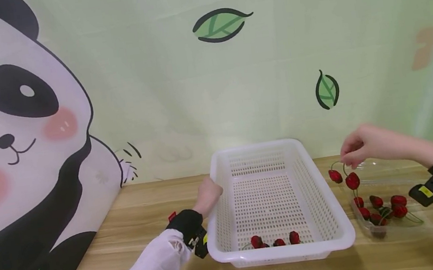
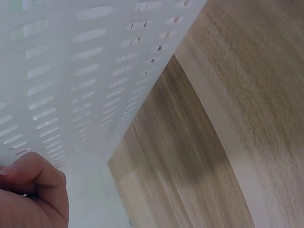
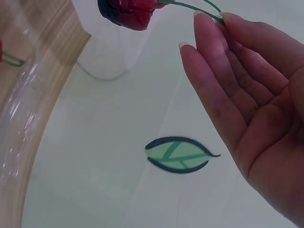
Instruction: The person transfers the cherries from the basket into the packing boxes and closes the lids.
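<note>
A white perforated basket [image 1: 285,250] stands on the wooden table with several red cherries [image 1: 256,241] at its near end. My left hand [image 1: 209,194] is at the basket's left rim, fingers curled; in the left wrist view the hand [image 2: 35,194] is beside the slotted wall [image 2: 61,61]. My right hand [image 1: 365,145] pinches thin green stems between thumb and fingertips, with cherries [image 1: 352,181] hanging below, just right of the basket. The right wrist view shows the hand [image 3: 256,85] and a dark red cherry [image 3: 130,12] on the stems.
A clear plastic container [image 1: 430,227] with several more cherries [image 1: 399,210] lies open on the table [image 1: 131,237] to the right of the basket. Behind stands a pale green backdrop [image 1: 158,69] with leaf drawings and a large panda [image 1: 18,92] at left.
</note>
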`<action>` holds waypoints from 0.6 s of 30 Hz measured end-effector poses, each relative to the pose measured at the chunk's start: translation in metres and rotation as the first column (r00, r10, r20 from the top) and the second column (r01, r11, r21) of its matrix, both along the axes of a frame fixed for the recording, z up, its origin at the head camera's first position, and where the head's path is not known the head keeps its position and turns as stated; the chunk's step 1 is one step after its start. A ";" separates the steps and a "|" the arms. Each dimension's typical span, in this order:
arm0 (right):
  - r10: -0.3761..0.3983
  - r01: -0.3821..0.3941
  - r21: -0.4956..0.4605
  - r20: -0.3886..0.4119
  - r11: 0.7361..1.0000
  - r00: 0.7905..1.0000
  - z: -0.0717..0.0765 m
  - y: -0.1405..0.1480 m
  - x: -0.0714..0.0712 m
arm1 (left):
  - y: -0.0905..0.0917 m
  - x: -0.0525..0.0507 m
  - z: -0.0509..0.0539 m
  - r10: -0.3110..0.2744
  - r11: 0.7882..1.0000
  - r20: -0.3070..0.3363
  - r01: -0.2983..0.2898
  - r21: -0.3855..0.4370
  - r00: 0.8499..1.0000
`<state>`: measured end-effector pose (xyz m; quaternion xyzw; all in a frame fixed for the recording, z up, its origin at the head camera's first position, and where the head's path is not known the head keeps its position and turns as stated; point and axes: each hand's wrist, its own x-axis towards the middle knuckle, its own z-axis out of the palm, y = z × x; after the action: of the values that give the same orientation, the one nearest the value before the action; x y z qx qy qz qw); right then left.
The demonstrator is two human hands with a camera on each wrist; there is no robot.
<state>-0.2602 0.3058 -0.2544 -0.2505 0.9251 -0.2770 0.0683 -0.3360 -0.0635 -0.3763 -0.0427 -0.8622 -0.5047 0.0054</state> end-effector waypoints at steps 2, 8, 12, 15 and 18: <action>-0.018 0.018 -0.002 -0.001 1.000 1.000 -0.002 0.008 0.003 | 0.000 0.000 0.000 0.001 1.000 0.000 -0.001 0.000 1.000; -0.024 0.024 -0.025 -0.005 0.999 1.000 -0.011 0.033 0.009 | 0.002 -0.001 0.001 0.003 1.000 -0.017 -0.003 -0.015 1.000; -0.035 0.035 -0.021 0.017 0.999 0.999 -0.017 0.045 0.012 | 0.002 -0.001 0.001 0.003 1.000 -0.031 -0.003 -0.020 1.000; -0.049 0.049 -0.008 0.040 0.999 0.998 -0.023 0.051 0.015 | 0.002 -0.001 0.000 -0.004 1.000 -0.045 0.003 -0.025 0.999; -0.047 0.048 -0.005 0.066 0.999 0.997 -0.029 0.056 0.017 | 0.000 -0.001 0.001 -0.013 0.999 -0.054 0.012 -0.034 0.998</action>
<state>-0.2431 0.3619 -0.2837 -0.2196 0.9271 -0.2899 0.0910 -0.3368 -0.0631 -0.3757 -0.0618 -0.8699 -0.4887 0.0249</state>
